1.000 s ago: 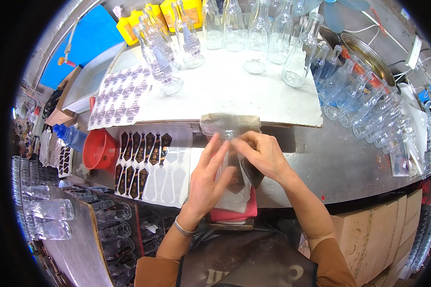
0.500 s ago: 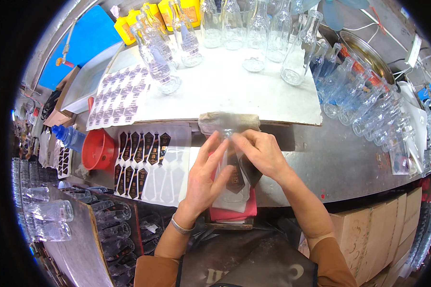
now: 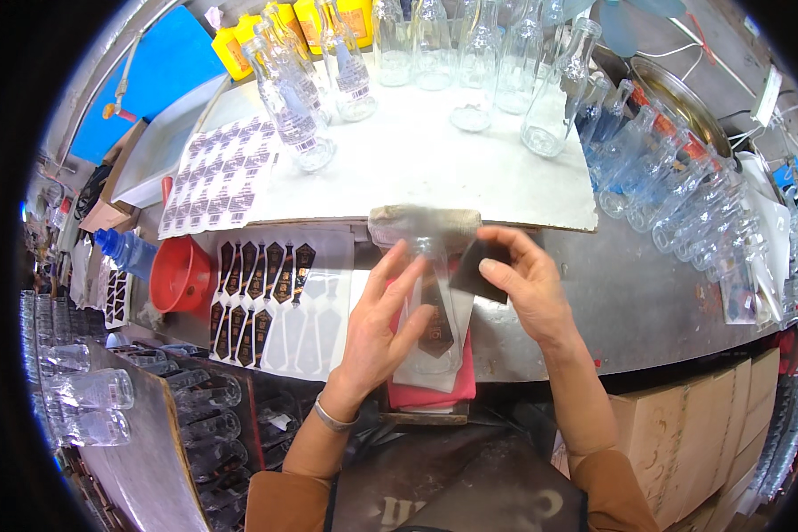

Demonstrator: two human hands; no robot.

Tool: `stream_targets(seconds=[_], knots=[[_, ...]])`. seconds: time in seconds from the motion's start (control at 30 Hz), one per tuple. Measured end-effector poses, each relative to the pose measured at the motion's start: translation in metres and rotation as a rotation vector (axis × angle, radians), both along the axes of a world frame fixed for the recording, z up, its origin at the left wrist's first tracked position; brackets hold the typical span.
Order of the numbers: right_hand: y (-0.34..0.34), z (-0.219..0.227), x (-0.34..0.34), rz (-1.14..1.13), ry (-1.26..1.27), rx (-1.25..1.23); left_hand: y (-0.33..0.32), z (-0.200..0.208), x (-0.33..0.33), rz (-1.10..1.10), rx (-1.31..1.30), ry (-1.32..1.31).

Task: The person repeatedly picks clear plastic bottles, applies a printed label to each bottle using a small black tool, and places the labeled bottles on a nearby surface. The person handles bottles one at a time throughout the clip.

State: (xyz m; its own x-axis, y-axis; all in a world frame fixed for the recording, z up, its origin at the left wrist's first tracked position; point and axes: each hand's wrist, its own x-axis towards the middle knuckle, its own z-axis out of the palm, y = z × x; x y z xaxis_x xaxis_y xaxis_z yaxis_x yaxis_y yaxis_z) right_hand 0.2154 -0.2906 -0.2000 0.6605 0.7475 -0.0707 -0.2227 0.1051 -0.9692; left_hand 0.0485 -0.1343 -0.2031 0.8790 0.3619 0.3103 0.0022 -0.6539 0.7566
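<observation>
A clear glass bottle point(image 3: 440, 355) lies neck-away in front of me, on white and pink cloth. It bears a dark tie-shaped label point(image 3: 437, 324). Along the bottle's left side rests my left hand point(image 3: 372, 328), fingers stretched and apart, thumb over the glass. To the right of the bottle, my right hand point(image 3: 532, 288) pinches a dark flat square piece point(image 3: 481, 273), held clear of the label. The bottle's neck end is blurred against a pale padded rest point(image 3: 386, 229). Left of it lies a sheet of dark tie-shaped labels point(image 3: 284, 350), partly peeled away.
Several clear bottles point(image 3: 550, 129) stand on the white board point(image 3: 399, 177), some printed, beside a sheet of printed labels point(image 3: 213, 182). A red bowl-shaped container point(image 3: 179, 275) sits left. More bottles point(image 3: 674, 208) crowd the right. Cardboard boxes point(image 3: 674, 434) stand at the lower right.
My right hand has lifted off the bottle and moved right with the dark square piece, uncovering the label. My left hand stays nearly in place.
</observation>
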Motion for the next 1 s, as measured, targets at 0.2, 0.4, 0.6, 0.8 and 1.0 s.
stream_targets(seconds=[0.2,0.4,0.6,0.8,1.0], knots=[[0.031,0.036,0.015,0.001,-0.519,-0.173,0.001,-0.004,0.001,-0.001,-0.105,-0.023],[0.044,0.041,0.021,0.021,-0.782,-0.07,0.001,-0.004,0.002,-0.02,-0.194,-0.031],[0.048,0.051,0.022,0.178,-0.807,-0.058,0.002,-0.008,0.001,-0.028,-0.251,-0.058],[0.049,0.047,0.023,0.075,-0.934,-0.076,0.002,-0.007,0.002,-0.026,-0.212,-0.075],[0.044,0.044,0.017,-0.111,-0.811,-0.045,0.001,-0.006,0.003,-0.035,-0.262,-0.053]])
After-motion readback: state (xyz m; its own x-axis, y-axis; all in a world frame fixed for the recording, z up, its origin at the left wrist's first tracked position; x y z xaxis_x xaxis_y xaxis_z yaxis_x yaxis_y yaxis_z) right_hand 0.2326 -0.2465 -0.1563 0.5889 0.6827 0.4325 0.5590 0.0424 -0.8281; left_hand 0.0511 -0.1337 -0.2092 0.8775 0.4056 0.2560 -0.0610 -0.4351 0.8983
